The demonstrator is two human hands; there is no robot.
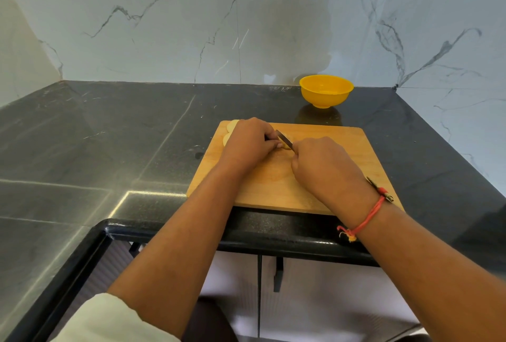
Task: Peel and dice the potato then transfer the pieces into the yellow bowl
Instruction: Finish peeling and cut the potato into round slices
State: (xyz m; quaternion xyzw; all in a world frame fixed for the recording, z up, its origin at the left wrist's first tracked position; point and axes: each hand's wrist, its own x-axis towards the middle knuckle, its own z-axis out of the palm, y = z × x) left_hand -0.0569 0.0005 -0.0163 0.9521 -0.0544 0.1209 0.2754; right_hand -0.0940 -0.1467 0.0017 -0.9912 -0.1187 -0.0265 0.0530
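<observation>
**Potato at the dicing stage, no pieces visible in the bowl**

Dark stone countertop (109,136) carries a wooden cutting board (342,144) at its near edge. Both forearms reach in over that edge, and the hands meet over the board's far-left part.

Left hand (247,144): knuckles up, fingers curled, their tips pinning a small potato piece (286,146) to the board. Most of that piece is hidden.

Right hand (320,163): clenched round the handle of a knife (284,139), with the blade angled down toward the left fingertips and just beside them.

Yellow bowl (325,91) stands on the counter beyond the board's far edge, apart from it.

Pale potato slices (232,124) lie at the board's far-left corner, partly behind the left hand. No skin shows on them, so peeling looks finished.

Judged step: cutting slices into dice, roughly mid-task.

The next move calls for a short downward cut with the left fingertips tucked back from the edge. The waiting slices follow, and the transfer to the bowl comes last.
</observation>
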